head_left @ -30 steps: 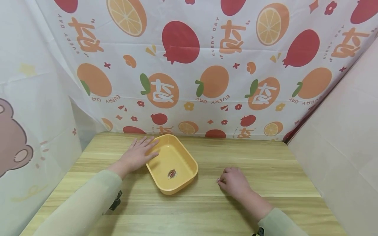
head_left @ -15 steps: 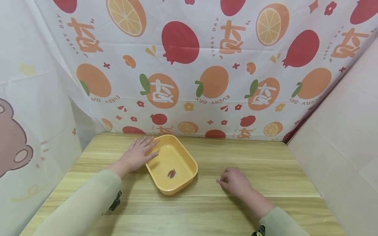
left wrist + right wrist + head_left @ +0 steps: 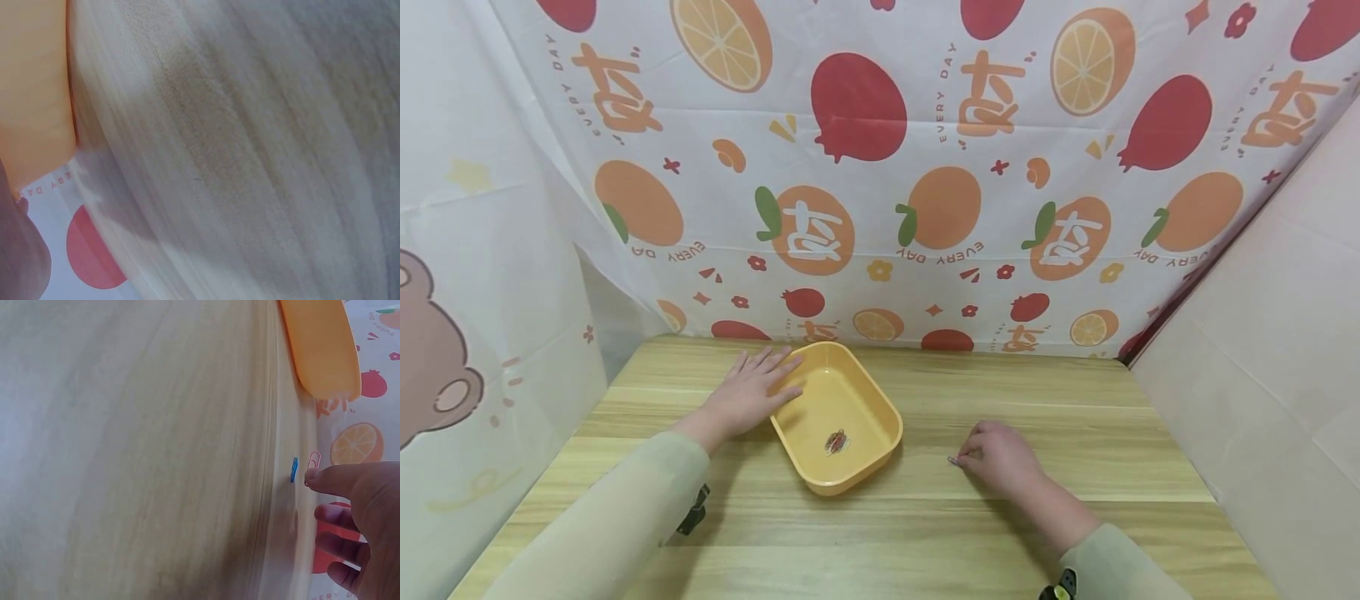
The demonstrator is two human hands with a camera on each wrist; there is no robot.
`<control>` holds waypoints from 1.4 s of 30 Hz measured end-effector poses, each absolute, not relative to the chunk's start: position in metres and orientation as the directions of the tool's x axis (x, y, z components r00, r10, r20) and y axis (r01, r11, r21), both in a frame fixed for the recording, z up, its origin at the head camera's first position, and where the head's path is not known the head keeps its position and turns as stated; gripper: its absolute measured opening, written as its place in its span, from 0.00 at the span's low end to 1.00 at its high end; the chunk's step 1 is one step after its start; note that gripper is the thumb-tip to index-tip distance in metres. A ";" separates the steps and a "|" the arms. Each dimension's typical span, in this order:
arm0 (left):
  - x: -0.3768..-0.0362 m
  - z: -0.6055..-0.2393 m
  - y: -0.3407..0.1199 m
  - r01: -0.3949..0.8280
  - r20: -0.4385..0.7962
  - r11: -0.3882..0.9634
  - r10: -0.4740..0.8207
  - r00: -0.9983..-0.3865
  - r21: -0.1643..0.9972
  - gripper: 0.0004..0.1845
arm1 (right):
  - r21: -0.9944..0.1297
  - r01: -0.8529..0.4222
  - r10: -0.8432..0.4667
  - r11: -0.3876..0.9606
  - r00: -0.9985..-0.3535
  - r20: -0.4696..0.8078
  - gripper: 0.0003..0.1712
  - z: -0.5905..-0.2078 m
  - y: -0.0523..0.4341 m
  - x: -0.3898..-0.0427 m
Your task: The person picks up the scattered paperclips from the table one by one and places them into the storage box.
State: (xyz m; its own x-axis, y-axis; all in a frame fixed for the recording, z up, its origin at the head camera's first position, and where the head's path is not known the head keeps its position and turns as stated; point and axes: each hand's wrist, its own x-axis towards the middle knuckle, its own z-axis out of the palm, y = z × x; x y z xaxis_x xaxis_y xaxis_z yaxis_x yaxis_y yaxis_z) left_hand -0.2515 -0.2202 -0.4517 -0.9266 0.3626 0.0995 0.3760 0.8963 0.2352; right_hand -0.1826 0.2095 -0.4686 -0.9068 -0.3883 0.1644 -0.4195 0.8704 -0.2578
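A yellow tray (image 3: 868,462) sits on the table, its left rim under the spread fingers of my left hand (image 3: 747,396). Only part of that hand shows in the left wrist view, beside the tray's wall (image 3: 34,81). Right of the tray, my right hand (image 3: 1002,461) pinches a pink paper clip (image 3: 315,460) between thumb and fingertips. Close beside it in the right wrist view is a blue paper clip (image 3: 294,469); I cannot tell whether it touches the hand or the table. In the head view only a tiny clip end (image 3: 953,461) sticks out from the fingertips.
A small multicoloured patch (image 3: 837,442) lies on the tray floor, too small to tell if printed or loose. A fruit-print curtain (image 3: 880,208) stands along the back edge of the wooden table (image 3: 865,550), with pale cloth walls on both sides.
My right hand shifts only slightly, and its fingers turn a little, so more of the clip shows past the fingertips. My left hand and the tray stay put.
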 end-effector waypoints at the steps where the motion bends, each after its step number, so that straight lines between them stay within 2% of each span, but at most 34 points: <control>1: -0.252 -0.452 -0.220 0.375 0.099 0.896 0.362 -0.927 0.238 0.35 | -0.261 -0.415 -0.383 0.872 -0.909 0.165 0.07 -0.468 0.210 -0.183; 20: -0.251 -0.452 -0.221 0.374 0.096 0.896 0.362 -0.927 0.237 0.40 | -0.231 -0.411 -0.387 0.882 -0.911 0.142 0.03 -0.458 0.210 -0.189; 27: -0.252 -0.452 -0.221 0.379 0.101 0.898 0.365 -0.925 0.224 0.38 | -0.210 -0.479 -0.438 0.852 -0.874 0.211 0.03 -0.445 0.206 -0.198; 42: -0.250 -0.450 -0.221 0.383 0.100 0.895 0.370 -0.924 0.229 0.40 | -0.174 -0.547 -0.503 0.819 -0.830 0.241 0.02 -0.416 0.184 -0.208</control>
